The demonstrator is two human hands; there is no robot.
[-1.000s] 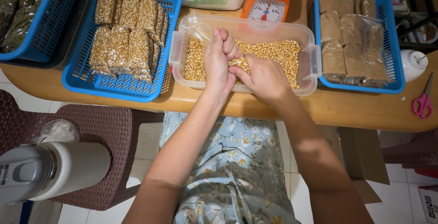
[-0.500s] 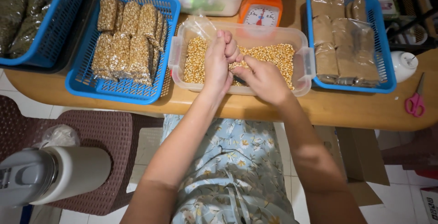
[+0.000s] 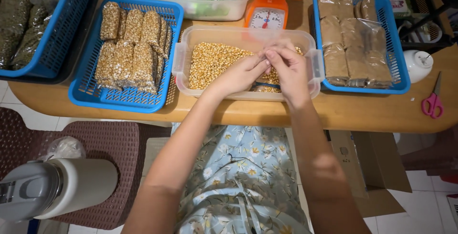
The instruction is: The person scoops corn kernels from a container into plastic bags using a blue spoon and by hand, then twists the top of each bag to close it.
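Over the clear tub of corn kernels between the blue baskets, the left hand and right hand, scooping a moment ago, are now pinching a small filled bag closed, fingertips together, suggesting sealing.

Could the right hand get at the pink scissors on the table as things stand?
Probably yes. The right hand is over the clear tub of kernels, and the pink scissors lie in the open on the table to its right, though both hands look busy.
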